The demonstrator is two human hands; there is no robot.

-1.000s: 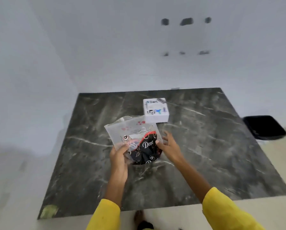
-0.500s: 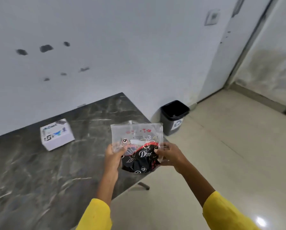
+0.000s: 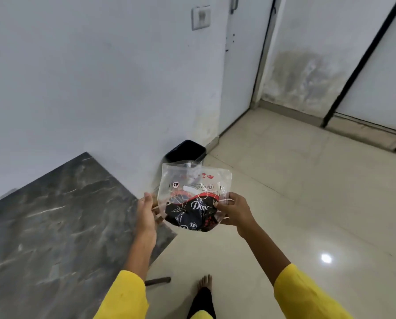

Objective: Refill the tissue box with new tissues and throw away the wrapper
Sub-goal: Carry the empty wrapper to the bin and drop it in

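Hands grip the wrapper [image 3: 193, 199], left hand [image 3: 147, 214] and right hand [image 3: 232, 211] pinching its edges, black bin [image 3: 185, 151] open-topped just behind.

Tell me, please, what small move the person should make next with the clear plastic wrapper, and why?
Probably carry the clear plastic wrapper with black and red print forward over the open black bin by the wall. Both the left hand and right hand hold its edges, and the bin stands just beyond it, so it is not yet above the opening.
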